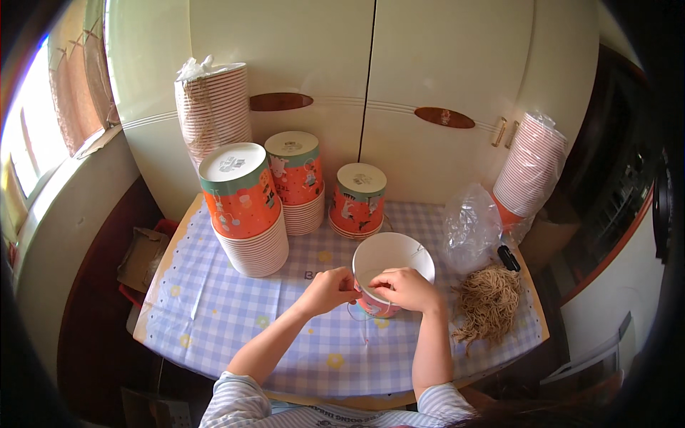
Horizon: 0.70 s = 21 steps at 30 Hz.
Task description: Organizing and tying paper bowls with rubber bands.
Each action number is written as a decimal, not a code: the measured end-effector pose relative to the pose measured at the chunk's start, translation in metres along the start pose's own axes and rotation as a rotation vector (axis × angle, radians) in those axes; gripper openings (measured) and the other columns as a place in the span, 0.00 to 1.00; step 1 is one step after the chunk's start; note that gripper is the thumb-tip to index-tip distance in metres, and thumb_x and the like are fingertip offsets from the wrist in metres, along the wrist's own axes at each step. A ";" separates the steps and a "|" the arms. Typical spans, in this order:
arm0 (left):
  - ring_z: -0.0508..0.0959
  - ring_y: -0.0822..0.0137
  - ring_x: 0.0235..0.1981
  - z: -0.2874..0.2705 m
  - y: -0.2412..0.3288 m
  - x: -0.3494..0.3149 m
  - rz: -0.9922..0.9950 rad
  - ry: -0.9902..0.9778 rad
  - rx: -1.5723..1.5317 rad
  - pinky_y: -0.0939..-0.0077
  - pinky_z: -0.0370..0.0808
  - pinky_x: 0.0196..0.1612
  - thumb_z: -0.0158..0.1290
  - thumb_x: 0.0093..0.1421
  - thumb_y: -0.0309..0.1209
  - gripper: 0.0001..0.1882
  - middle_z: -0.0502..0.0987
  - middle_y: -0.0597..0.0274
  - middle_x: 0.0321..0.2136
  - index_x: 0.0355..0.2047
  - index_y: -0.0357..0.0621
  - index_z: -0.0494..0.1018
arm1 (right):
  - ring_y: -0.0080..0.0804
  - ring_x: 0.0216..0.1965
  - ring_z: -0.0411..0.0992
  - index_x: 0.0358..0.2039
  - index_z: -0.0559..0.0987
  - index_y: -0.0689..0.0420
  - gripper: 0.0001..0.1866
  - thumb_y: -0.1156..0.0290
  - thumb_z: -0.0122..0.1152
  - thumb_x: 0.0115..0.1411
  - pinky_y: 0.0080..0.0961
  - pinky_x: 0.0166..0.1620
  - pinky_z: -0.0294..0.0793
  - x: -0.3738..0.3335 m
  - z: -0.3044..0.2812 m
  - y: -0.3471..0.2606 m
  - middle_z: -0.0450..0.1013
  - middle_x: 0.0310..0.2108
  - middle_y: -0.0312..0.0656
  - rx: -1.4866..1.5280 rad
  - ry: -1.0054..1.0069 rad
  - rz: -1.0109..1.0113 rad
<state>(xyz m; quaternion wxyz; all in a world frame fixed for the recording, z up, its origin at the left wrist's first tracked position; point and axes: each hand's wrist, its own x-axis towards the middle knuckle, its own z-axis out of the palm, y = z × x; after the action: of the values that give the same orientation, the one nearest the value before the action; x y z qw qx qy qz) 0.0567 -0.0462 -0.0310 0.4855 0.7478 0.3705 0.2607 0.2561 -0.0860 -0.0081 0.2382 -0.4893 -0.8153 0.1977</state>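
An upright paper bucket (424,255), white inside and orange-red outside, stands open-topped on the table in front of me. At the left of its near rim, my left hand (331,290) is closed in a pinch, and a thin cord (349,312) loops down below the fingertips. My right hand (408,289) reaches over the near rim with bent fingers, gripping at the bucket's wall; its fingertips are partly hidden. More thin cord shows on the bucket's outside under this hand. A bundle of tan cords (489,303) lies to the right.
Inverted paper-bucket stacks stand at the left (251,246), behind it (295,182) and at back centre (360,203). A tall wrapped stack (214,114) rises at the far left, another (529,167) at the right. A clear plastic bag (471,228) and a black object (508,258) adjoin the cords.
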 end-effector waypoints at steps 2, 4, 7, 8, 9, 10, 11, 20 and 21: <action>0.77 0.76 0.24 0.001 -0.001 0.000 0.000 0.004 -0.014 0.84 0.68 0.21 0.57 0.49 0.24 0.12 0.73 0.63 0.17 0.20 0.38 0.63 | 0.36 0.31 0.73 0.32 0.78 0.59 0.09 0.70 0.54 0.51 0.28 0.36 0.71 0.004 0.004 -0.002 0.74 0.29 0.42 -0.031 -0.004 -0.028; 0.77 0.75 0.24 0.002 -0.003 0.000 0.001 0.006 -0.029 0.85 0.68 0.21 0.57 0.49 0.24 0.12 0.73 0.64 0.17 0.19 0.39 0.63 | 0.38 0.31 0.73 0.32 0.78 0.59 0.10 0.70 0.54 0.51 0.29 0.36 0.71 0.005 0.006 -0.004 0.74 0.29 0.43 -0.025 0.011 -0.026; 0.77 0.75 0.25 0.003 -0.004 0.001 -0.003 0.009 -0.064 0.85 0.68 0.21 0.57 0.49 0.24 0.12 0.72 0.65 0.17 0.20 0.39 0.62 | 0.38 0.31 0.73 0.32 0.78 0.58 0.10 0.70 0.55 0.50 0.29 0.36 0.71 0.006 0.006 -0.006 0.74 0.29 0.43 -0.023 0.005 -0.022; 0.77 0.75 0.25 0.003 -0.004 0.001 -0.008 0.009 -0.060 0.85 0.68 0.22 0.57 0.49 0.23 0.12 0.72 0.65 0.17 0.20 0.39 0.62 | 0.38 0.31 0.73 0.32 0.78 0.58 0.10 0.70 0.55 0.50 0.29 0.36 0.71 0.006 0.006 -0.005 0.74 0.29 0.43 -0.023 0.004 -0.022; 0.77 0.75 0.25 0.003 -0.004 0.001 -0.014 0.010 -0.056 0.85 0.69 0.22 0.57 0.49 0.23 0.12 0.72 0.65 0.17 0.20 0.39 0.62 | 0.38 0.31 0.73 0.32 0.78 0.58 0.10 0.70 0.54 0.50 0.29 0.36 0.71 0.007 0.007 -0.004 0.74 0.29 0.43 -0.021 0.002 -0.024; 0.77 0.75 0.25 0.004 -0.005 0.002 -0.014 0.010 -0.057 0.85 0.69 0.22 0.57 0.49 0.23 0.12 0.72 0.65 0.17 0.20 0.39 0.62 | 0.38 0.31 0.73 0.32 0.78 0.58 0.09 0.71 0.54 0.50 0.29 0.36 0.71 0.007 0.007 -0.004 0.74 0.29 0.43 -0.020 -0.001 -0.025; 0.77 0.74 0.25 0.004 -0.006 0.002 -0.003 0.013 -0.051 0.85 0.69 0.22 0.57 0.49 0.23 0.12 0.72 0.65 0.17 0.20 0.39 0.62 | 0.38 0.31 0.73 0.32 0.78 0.58 0.09 0.71 0.54 0.50 0.29 0.36 0.71 0.007 0.007 -0.004 0.74 0.29 0.43 -0.020 -0.001 -0.026; 0.78 0.74 0.26 0.006 -0.009 0.002 0.022 -0.015 -0.048 0.85 0.70 0.23 0.57 0.49 0.23 0.12 0.74 0.63 0.18 0.20 0.39 0.62 | 0.38 0.31 0.73 0.33 0.78 0.57 0.10 0.72 0.54 0.49 0.29 0.36 0.71 0.009 0.009 -0.003 0.75 0.30 0.43 0.007 -0.026 -0.021; 0.78 0.74 0.26 0.006 -0.009 0.002 0.036 -0.008 -0.041 0.85 0.70 0.23 0.57 0.49 0.23 0.12 0.74 0.63 0.18 0.20 0.39 0.62 | 0.38 0.30 0.73 0.33 0.77 0.57 0.10 0.72 0.54 0.49 0.28 0.35 0.71 0.009 0.009 -0.003 0.75 0.30 0.43 0.017 -0.025 -0.012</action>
<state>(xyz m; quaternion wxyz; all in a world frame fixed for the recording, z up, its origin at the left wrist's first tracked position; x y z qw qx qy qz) 0.0594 -0.0450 -0.0418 0.4975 0.7452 0.3495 0.2737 0.2451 -0.0803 -0.0119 0.2334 -0.4801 -0.8193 0.2093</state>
